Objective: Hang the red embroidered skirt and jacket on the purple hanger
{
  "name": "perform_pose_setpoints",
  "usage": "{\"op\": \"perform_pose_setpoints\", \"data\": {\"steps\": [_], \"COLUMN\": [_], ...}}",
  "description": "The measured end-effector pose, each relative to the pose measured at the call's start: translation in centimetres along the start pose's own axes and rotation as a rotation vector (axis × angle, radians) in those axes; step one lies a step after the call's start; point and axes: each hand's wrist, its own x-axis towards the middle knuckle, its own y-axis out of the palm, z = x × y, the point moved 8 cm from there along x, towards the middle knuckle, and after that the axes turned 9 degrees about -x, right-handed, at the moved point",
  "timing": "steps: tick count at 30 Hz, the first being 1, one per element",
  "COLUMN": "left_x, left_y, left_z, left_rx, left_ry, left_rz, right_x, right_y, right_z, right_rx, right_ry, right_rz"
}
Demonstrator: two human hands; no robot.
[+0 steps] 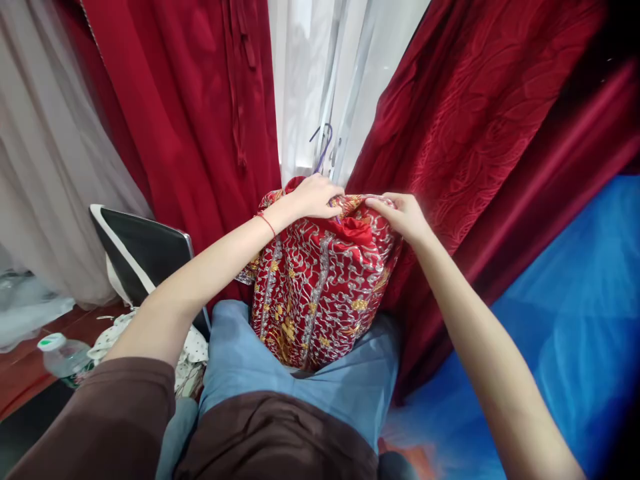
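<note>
A red garment [325, 287] with silver and gold embroidery hangs in front of my legs. A purple clothes hanger [324, 152] rises from its top, its hook pointing up. My left hand [317, 195] is closed at the garment's neckline, beside the hanger, with a thin red cord on the wrist. To the right, my right hand [400, 212] pinches the garment's top edge between thumb and fingers. Plain red cloth shows in the opening between the hands. The part of the hanger inside the garment is mostly hidden.
Red garments [200, 100] hang on the left and more red lace cloth [480, 133] on the right. Blue fabric [565, 320] spreads at the lower right. A black chair back [145, 250], a plastic bottle [65, 357] and dotted white cloth [195, 347] are at left.
</note>
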Motion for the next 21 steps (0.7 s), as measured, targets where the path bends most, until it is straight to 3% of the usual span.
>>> {"op": "perform_pose_setpoints", "data": {"steps": [4,7,11,13,16,19,21], "left_x": [1.1,1.5,1.3,0.9,0.7,0.9,1.0], "left_y": [0.3,0.7,0.6,0.7,0.9,1.1,1.1], "left_z": [0.6,0.6,0.9,1.1,1.1,1.1,1.4], "left_rx": [-0.019,-0.040,-0.059,-0.082,-0.109,-0.113,-0.115], "left_ry": [-0.100,-0.130,-0.163,-0.202,-0.260,-0.305,-0.320], "left_rz": [0.133,0.212,0.027,-0.085,-0.183,-0.202,-0.194], "right_x": [1.6,2.4,1.4,0.0,-1.7,-2.0,-1.4], "right_y": [-1.3,-1.4,0.2,1.1,2.8,4.6,5.0], "right_z": [-2.2,-2.1,0.7,2.2,2.6,1.3,0.4], "right_rx": [-0.147,-0.359,-0.638,-0.653,-0.396,-0.149,-0.104], "right_ry": [0.039,0.085,0.089,0.089,0.158,0.298,0.363], "right_rz": [-0.123,-0.223,-0.320,-0.360,-0.254,-0.059,0.002]}}
